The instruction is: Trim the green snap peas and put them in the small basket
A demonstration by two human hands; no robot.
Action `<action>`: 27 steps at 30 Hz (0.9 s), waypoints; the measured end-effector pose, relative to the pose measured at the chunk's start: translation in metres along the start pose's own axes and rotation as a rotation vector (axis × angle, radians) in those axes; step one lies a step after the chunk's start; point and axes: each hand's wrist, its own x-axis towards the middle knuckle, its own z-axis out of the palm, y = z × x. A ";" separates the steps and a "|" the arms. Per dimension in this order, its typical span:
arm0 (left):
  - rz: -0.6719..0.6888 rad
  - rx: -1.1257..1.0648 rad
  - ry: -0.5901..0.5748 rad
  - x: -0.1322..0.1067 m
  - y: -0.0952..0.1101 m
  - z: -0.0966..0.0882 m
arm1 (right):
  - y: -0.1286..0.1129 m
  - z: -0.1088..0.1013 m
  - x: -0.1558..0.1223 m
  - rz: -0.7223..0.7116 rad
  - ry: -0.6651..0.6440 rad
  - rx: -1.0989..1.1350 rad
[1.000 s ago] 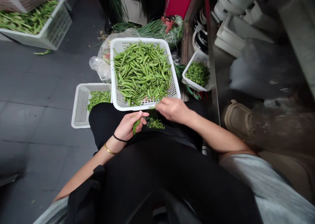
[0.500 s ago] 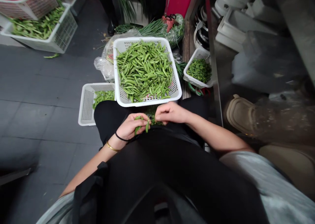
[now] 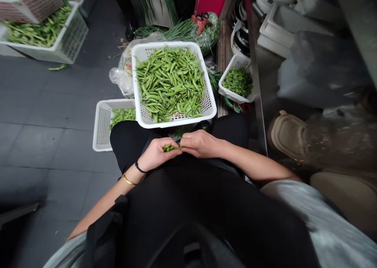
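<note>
I sit with a black apron over my lap. My left hand is closed around a green pea pod. My right hand pinches the same pod's end, fingertips touching the left hand. Just beyond my knees stands a large white basket heaped with green pea pods. A small pile of green trimmings lies on my lap under the basket's near rim.
A lower white basket on the grey tiled floor holds a few pods at left. A small white basket of green scraps sits at right. Far left are more baskets with beans. Scallions, plastic bags and a beige shoe are around.
My right hand came back from the big basket's near rim to my lap and met the left hand, now pinching the pod. The left hand stayed on my lap.
</note>
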 end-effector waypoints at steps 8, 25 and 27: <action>0.311 -0.181 0.601 -0.004 0.008 0.006 | 0.003 0.010 -0.001 0.399 0.245 0.860; -0.077 -0.988 0.131 0.015 -0.030 -0.016 | 0.110 -0.048 0.045 0.783 -0.556 -0.518; -0.102 -0.949 0.139 0.016 -0.029 -0.018 | 0.125 -0.031 0.061 0.782 -0.643 -0.499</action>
